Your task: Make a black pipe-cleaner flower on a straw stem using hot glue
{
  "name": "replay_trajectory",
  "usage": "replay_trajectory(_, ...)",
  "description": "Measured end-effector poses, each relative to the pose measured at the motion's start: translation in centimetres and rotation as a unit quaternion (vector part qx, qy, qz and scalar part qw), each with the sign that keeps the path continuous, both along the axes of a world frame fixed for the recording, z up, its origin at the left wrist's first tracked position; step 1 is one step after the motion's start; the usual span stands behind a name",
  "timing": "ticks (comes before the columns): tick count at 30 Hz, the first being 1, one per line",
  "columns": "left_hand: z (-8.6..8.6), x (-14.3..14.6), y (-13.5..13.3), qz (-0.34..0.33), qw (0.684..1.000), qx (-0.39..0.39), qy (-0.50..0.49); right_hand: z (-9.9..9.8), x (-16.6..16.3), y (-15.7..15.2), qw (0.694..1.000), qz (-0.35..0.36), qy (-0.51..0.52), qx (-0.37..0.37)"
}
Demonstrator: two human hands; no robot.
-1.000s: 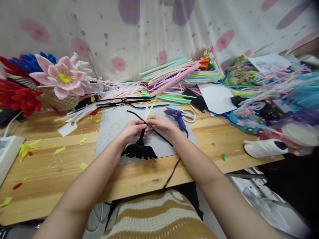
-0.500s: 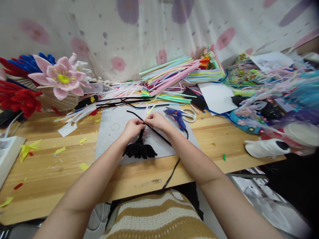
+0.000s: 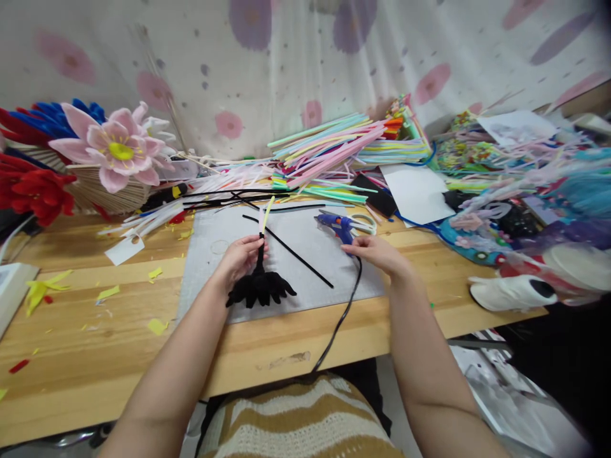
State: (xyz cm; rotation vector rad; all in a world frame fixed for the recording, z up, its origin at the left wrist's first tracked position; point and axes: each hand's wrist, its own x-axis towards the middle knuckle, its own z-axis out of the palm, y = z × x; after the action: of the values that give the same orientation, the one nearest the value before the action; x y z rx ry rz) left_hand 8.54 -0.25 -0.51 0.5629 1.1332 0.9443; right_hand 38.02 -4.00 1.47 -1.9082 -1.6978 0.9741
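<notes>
My left hand (image 3: 242,257) is closed around the stem of a black fuzzy pipe-cleaner flower (image 3: 261,287), which hangs petals down. Pale pink and yellow stems (image 3: 266,215) stick up from its top end. My right hand (image 3: 377,251) has its fingers closed on the lower handle of a blue hot glue gun (image 3: 335,222), which lies on its side with the nozzle toward the left. A loose black pipe cleaner (image 3: 291,253) lies slanting on the grey mat (image 3: 312,238) between my hands. White-handled scissors (image 3: 365,224) lie partly behind the glue gun.
Bundles of coloured pipe cleaners (image 3: 329,149) line the back of the table. Pink, red and blue fuzzy flowers (image 3: 114,149) stand at left. The glue gun's cord (image 3: 341,318) runs over the front edge. A white roll (image 3: 513,292) lies at right; yellow scraps (image 3: 107,292) lie at left.
My right hand has left the flower's stem and moved right to the glue gun's handle. My left hand has shifted slightly left with the black flower. The loose black pipe cleaner shows fully.
</notes>
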Motion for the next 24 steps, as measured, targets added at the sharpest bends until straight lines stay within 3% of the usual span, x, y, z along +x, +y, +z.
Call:
replay_trajectory(2,-0.2,-0.1,-0.1,0.013,1.0,0.015,0.002,-1.1,0.5,0.6,0.994,-0.077,-0.056,0.057)
replay_trajectory(4,-0.3,-0.1,-0.2,0.021,0.999,0.032,0.009,-2.4,0.1,1.5,0.989,-0.097,-0.061,0.096)
replay_trajectory(8,-0.5,-0.1,-0.4,0.022,0.998,0.052,0.011,-4.3,-1.8,3.1,0.983,-0.133,-0.063,0.106)
replay_trajectory(11,-0.9,-0.1,-0.4,0.024,0.997,0.069,0.017,-4.2,-2.8,3.1,0.978,-0.178,-0.014,0.112)
replay_trajectory(13,-1.2,0.0,-0.4,0.019,0.996,0.084,0.027,-3.3,-3.3,2.7,0.979,-0.157,0.069,0.113)
replay_trajectory(16,-1.5,0.1,-0.4,0.012,0.994,0.098,0.041,-1.8,-4.7,2.3,0.979,-0.05,0.181,0.081)
replay_trajectory(19,-1.5,0.2,-0.4,0.02,0.994,0.092,0.049,-0.9,-6.4,2.5,0.978,0.038,0.203,0.024)
replay_trajectory(24,-1.7,0.0,-0.3,0.006,0.994,0.095,0.056,-1.7,-8.2,3.1,0.977,0.052,0.204,0.013)
